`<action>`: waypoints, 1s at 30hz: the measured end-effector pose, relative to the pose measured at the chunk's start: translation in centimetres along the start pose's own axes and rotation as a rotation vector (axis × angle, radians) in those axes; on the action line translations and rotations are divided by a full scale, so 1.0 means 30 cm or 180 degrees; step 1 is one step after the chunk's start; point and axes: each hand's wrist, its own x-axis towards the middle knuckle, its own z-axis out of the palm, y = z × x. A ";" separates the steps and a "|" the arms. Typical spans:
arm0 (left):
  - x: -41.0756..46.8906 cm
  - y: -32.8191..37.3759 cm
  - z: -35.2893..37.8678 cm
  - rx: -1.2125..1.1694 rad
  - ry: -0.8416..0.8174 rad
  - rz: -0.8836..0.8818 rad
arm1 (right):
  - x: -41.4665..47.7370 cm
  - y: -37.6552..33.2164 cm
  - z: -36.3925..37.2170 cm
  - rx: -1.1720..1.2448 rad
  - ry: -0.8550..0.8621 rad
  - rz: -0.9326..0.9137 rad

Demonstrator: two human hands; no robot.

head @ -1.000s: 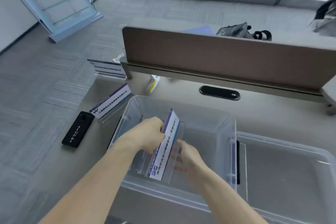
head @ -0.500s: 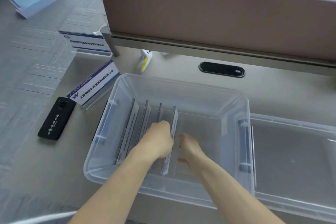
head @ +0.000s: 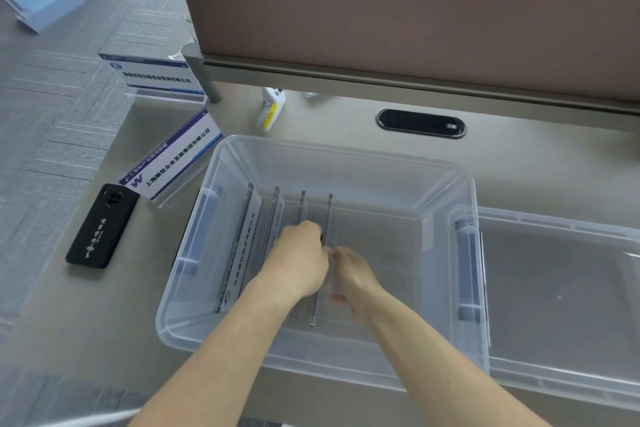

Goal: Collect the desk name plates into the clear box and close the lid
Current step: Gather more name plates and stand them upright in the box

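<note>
The clear box (head: pixel 346 152) stands open on the desk. Several acrylic name plates (head: pixel 242 246) stand on edge in a row in its left half. Both hands are down inside the box at the rightmost plate (head: pixel 329 215). My left hand (head: pixel 298 260) grips that plate's upper edge from the left. My right hand (head: pixel 353 274) touches the same plate from the right, fingers curled around it. Two more name plates remain on the desk: one (head: pixel 173 152) leaning just left of the box, another (head: pixel 156 76) at the far left corner. The lid (head: pixel 561 288) lies flat to the right of the box.
A black phone (head: pixel 102 225) lies on the desk left of the box. A brown partition (head: pixel 398 10) runs along the back, with a black cable grommet (head: pixel 420 123) and a small white and yellow object (head: pixel 270 109) below it. The desk's left edge drops to grey carpet.
The plate, held tilted above the box a second ago, has been lowered and now stands upright as the rightmost in the row. Both hands followed it down. The view tilted downward.
</note>
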 end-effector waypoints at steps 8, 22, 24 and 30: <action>-0.078 -0.010 -0.191 -0.1129 0.0577 0.0299 | -0.083 -0.051 -0.048 0.0399 0.0303 -0.0761; -0.387 -0.111 -0.770 -0.2895 0.2476 0.0218 | -0.551 -0.671 0.016 -0.0176 -0.0005 -0.2837; -0.390 -0.178 -0.799 -0.2909 0.2548 0.0112 | -0.561 -0.724 0.071 -0.0535 -0.0112 -0.2925; -0.291 -0.407 -0.858 -0.2986 0.2466 -0.0248 | -0.477 -0.863 0.271 -0.1544 -0.0142 -0.3236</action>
